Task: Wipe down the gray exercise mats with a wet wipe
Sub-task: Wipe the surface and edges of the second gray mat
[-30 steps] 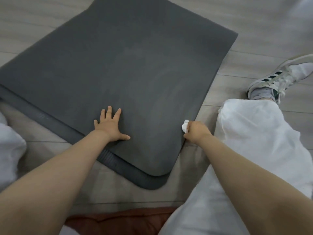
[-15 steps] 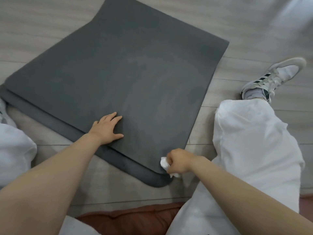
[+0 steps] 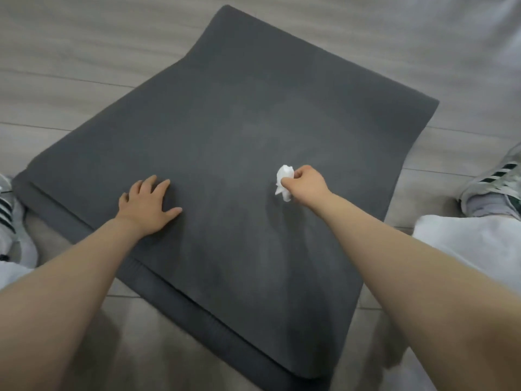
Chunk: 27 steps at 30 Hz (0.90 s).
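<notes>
Pale wood-plank floor [image 3: 70, 66] underneath, two gray mats stacked, top mat [image 3: 253, 122] offset over bottom mat [image 3: 197, 314]. Right hand [image 3: 306, 183] now mid-mat, up from the near right corner half a second ago; grip clamped on balled white wet wipe [image 3: 284, 180], wipe touching the mat. Left hand [image 3: 148, 204] flat, fingers spread, bracing top mat near its left edge, barely shifted. Reads as edge pass done, centre strokes starting. Faint lighter smears further up. Striped sneakers [image 3: 493, 187] and white trousers [image 3: 465, 244] flanking.
</notes>
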Available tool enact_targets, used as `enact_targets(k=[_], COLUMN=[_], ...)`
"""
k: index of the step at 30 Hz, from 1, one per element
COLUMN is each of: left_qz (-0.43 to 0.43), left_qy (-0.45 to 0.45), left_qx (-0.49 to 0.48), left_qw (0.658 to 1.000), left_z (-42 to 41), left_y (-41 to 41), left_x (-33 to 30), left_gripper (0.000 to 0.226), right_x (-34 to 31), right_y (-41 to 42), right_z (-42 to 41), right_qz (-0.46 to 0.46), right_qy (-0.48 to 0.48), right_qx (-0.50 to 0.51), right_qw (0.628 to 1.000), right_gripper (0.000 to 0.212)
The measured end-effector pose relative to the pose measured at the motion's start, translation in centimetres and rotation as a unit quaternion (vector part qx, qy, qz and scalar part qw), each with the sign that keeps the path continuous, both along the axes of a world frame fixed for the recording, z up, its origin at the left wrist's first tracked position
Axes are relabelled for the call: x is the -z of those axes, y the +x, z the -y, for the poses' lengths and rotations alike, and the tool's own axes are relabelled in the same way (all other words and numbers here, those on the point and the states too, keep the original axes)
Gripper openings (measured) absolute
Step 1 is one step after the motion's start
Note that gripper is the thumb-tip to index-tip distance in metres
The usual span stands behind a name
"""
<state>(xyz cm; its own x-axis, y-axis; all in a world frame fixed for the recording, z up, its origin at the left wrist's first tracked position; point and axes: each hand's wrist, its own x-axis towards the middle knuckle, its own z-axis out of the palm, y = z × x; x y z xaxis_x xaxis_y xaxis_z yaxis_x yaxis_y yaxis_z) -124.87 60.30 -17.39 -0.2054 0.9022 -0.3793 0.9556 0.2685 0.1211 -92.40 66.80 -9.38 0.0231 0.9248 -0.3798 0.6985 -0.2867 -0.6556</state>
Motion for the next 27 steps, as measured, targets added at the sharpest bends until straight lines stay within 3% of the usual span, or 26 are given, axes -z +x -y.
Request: enact_targets(k=[3, 6, 11, 14, 16, 18, 22, 27], left_qz=[0.002, 0.011, 0.006, -0.011, -0.015, -0.016, -0.009, 0.006], left_qy=[0.012, 0.093, 0.106, 0.126, 0.134, 0.143, 0.144, 0.146], left_qx=[-0.007, -0.028, -0.036, -0.039, -0.038, -0.038, -0.036, -0.037], left_qw=[1.0, 0.995, 0.994, 0.991, 0.99, 0.989, 0.989, 0.989], left_z=[-2.3, -3.7, -3.6, -3.3, -3.2, -3.2, -3.1, -2.9], left_y=[0.1, 0.3, 1.5, 1.9, 1.9, 1.8, 1.6, 1.5], left_x=[0.4, 1.2, 3.8, 4.7, 5.1, 5.3, 5.2, 5.0], left_gripper=[0.078, 0.064, 0.063, 0.064, 0.063, 0.063, 0.063, 0.06], right_x=[1.1, 2.1, 4.0, 5.4, 6.5, 7.3, 8.0, 7.8], right_y=[-2.6, -4.8, -9.1, -10.8, -11.1, -10.0, -1.0, 16.2], right_z=[-3.6, -7.2, -12.6, -14.5, -15.1, -15.3, -13.1, -3.5], right_qz=[-0.031, -0.023, -0.008, 0.078, 0.158, 0.202, 0.222, 0.288], right_qy=[0.033, 0.068, 0.117, 0.115, 0.117, 0.133, 0.143, 0.076], right_qx=[0.038, 0.028, 0.05, -0.05, -0.156, -0.19, -0.061, 0.184], right_qw=[0.998, 0.997, 0.992, 0.989, 0.968, 0.952, 0.963, 0.937], right_gripper=[0.017, 0.015, 0.014, 0.022, 0.016, 0.015, 0.021, 0.025])
